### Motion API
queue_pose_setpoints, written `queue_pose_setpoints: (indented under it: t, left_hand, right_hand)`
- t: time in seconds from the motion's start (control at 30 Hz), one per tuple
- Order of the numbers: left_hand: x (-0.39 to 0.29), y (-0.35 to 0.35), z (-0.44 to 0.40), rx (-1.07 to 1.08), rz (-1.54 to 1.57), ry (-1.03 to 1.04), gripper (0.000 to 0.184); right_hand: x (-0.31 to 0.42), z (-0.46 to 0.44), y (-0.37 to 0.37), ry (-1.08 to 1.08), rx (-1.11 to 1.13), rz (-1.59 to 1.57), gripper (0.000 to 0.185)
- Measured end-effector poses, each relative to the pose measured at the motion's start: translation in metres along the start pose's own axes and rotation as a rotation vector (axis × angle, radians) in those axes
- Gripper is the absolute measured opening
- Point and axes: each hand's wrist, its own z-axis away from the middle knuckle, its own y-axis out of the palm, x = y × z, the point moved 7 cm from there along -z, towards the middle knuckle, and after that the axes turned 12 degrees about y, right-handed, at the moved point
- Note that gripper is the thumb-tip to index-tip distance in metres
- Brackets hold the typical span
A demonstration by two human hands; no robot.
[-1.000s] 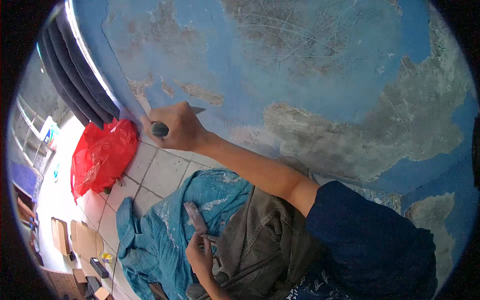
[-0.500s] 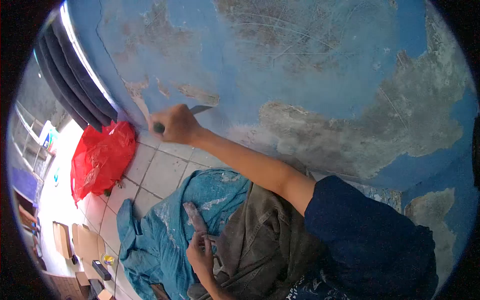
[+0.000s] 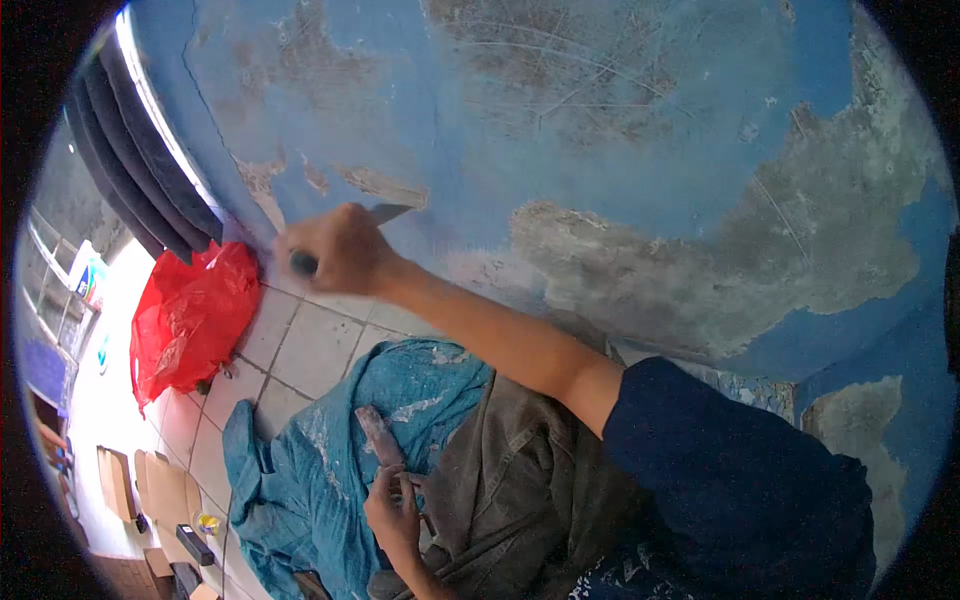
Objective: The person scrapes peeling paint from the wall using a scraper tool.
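My right hand (image 3: 338, 250) is closed around the dark handle (image 3: 303, 263) of a tool, up against the lower part of the blue wall (image 3: 450, 130). A pointed metal blade (image 3: 390, 213) sticks out past the hand, beside a patch of peeled paint (image 3: 378, 186). Lower down, my left hand (image 3: 393, 505) has its fingers wrapped round one end of a greyish-pink, dusty object (image 3: 379, 434). That object rests over a teal cloth (image 3: 330, 450) streaked with white, beside dark brown fabric (image 3: 520, 450).
A red plastic bag (image 3: 195, 320) sits on the tiled floor (image 3: 315, 350) at left. Dark curtains (image 3: 135, 160) hang above it. Cardboard pieces (image 3: 168, 495) and a black box (image 3: 194, 545) lie at the lower left. Large bare patches (image 3: 680, 270) mark the wall.
The view has shifted slightly, so the bag and cloth appear a little further left. My right hand, blurred, has moved a little along the wall with the tool. My left hand keeps its grip.
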Motion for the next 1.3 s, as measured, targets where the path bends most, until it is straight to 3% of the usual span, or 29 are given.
queue_pose_setpoints:
  t: [0.07,0.17,0.23,0.37,0.5,0.6,0.63,0.77,0.87,0.9,1.03,1.13,1.17,1.3]
  left_hand:
    - [-0.001,-0.003,0.003,-0.035,0.042,-0.018,0.008]
    - [0.009,-0.004,0.005,-0.061,0.018,-0.019,0.009]
    - [0.002,-0.003,0.001,-0.044,0.022,-0.001,0.009]
    - [-0.006,-0.006,0.003,-0.033,0.003,-0.008,0.010]
    - [0.003,-0.007,0.003,-0.047,0.034,-0.035,0.009]
    - [0.004,-0.003,0.003,-0.002,-0.048,0.003,0.010]
    - [0.003,-0.005,0.003,-0.001,-0.056,0.011,0.010]
    - [0.006,-0.004,0.004,-0.039,-0.033,-0.008,0.009]
    - [0.003,-0.002,0.004,-0.032,0.002,-0.020,0.009]
    - [0.000,-0.004,0.004,-0.038,0.001,-0.010,0.009]
    - [0.005,-0.005,0.004,0.003,-0.063,-0.038,0.009]
    - [0.005,-0.001,0.006,-0.014,-0.038,-0.002,0.010]
    - [0.004,-0.002,0.007,-0.025,-0.034,-0.008,0.009]
    - [0.004,-0.007,0.006,-0.040,-0.067,-0.007,0.009]
  right_hand:
    - [-0.063,0.015,0.009,0.248,0.038,0.061,0.005]
    - [-0.042,0.017,0.015,0.213,0.131,0.060,0.004]
    - [0.005,0.005,0.003,0.043,0.065,0.031,0.009]
    - [-0.041,0.016,0.018,0.071,0.070,0.100,0.005]
    - [0.020,0.015,0.019,-0.031,0.170,-0.006,0.007]
    - [-0.005,0.003,0.007,-0.004,0.045,-0.219,0.010]
    - [-0.027,-0.001,0.004,0.138,0.131,-0.033,0.012]
    - [0.017,-0.001,0.003,-0.044,0.122,-0.070,0.013]
    - [-0.030,-0.002,-0.002,0.002,0.004,-0.248,0.010]
    - [-0.038,-0.002,-0.008,0.125,0.021,-0.062,0.009]
    - [0.019,-0.004,-0.012,-0.092,0.058,-0.193,0.010]
    - [-0.006,-0.007,-0.009,0.001,0.069,-0.276,0.014]
    - [-0.044,-0.003,-0.005,0.113,0.064,-0.057,0.015]
    - [-0.008,-0.004,-0.009,0.011,0.076,-0.111,0.016]
